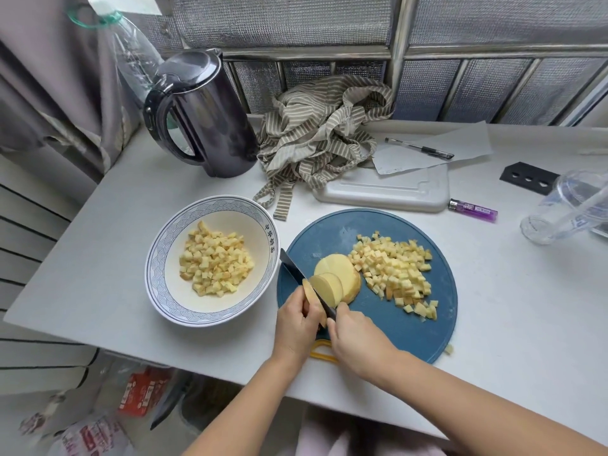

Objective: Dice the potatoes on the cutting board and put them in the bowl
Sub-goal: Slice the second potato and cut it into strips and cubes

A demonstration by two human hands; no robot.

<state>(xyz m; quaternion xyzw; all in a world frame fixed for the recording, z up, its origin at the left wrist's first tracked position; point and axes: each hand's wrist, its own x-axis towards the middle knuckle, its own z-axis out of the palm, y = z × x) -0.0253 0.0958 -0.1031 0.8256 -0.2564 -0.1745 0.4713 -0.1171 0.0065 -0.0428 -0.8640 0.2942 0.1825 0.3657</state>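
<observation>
Two bare hands low over a round blue plastic cutting board [329, 232] with a yellow loop handle [322, 353] at its near edge, all on a pale grey table [115, 258]. Left hand [297, 327]: fingers curled round a small pale potato end piece [311, 294], gripped at the board's left side. Right hand [355, 337]: clenched round the handle of a black-bladed kitchen knife [296, 269], the handle itself hidden inside the fist. Blade slanted up and to the left, set between the held end piece and a few round yellow potato slices [332, 284] overlapping just beside it, tip out past the board's edge toward the bowl. Right of the slices and touching them, a broad heap of small yellow potato cubes [394, 271] across the middle and right of the board. One stray cube [448, 349] off the board, on the table by its near right rim. Just left of the board, a wide white ceramic bowl [158, 258] with a blue wave-pattern rim, partly filled with more diced potato [214, 258]. Further back: a dark glossy electric kettle [204, 116], a crumpled beige-and-white striped cloth [322, 133], a white rectangular plastic board [388, 189] under a sheet of paper [460, 143] with a black pen [419, 148] on it, a purple lighter [473, 210], and at far right a clear plastic cup [566, 205] on its side.
</observation>
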